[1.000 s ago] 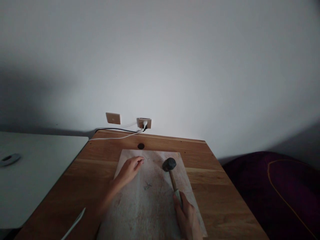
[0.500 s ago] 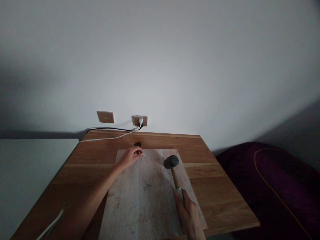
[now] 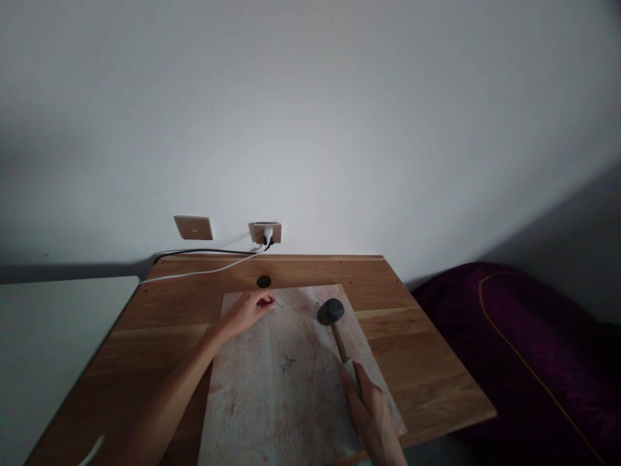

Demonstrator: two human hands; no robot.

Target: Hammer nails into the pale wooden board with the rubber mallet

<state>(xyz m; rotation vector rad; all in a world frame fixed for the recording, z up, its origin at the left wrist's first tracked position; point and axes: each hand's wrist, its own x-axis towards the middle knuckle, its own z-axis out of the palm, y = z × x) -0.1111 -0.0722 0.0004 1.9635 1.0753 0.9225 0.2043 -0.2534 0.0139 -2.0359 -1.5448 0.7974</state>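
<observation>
My right hand (image 3: 371,408) is wrapped around the grip of a mallet (image 3: 330,312) with a black head and a wooden handle. Its head hangs over the right part of a pale, worn board (image 3: 247,408). At the board's far left, my left hand (image 3: 250,310) is closed with fingertips pinched together; anything between them is too small to make out. Just right of those fingertips are a thin nail (image 3: 283,307) and small nail heads (image 3: 294,305) in a row along the far edge. A few loose nails (image 3: 288,362) lie mid-board.
The board rests on a wooden table (image 3: 417,356) against a white wall. A round hole (image 3: 263,281) is near the back edge, below a wall socket (image 3: 268,233) with plugged-in cables. A white panel (image 3: 63,362) stands left, and a purple beanbag-like thing (image 3: 456,310) right.
The view has shifted slightly. My left hand has drawn back a little to the left from the thin nail; the mallet stays in my right hand, almost unmoved over the board.
</observation>
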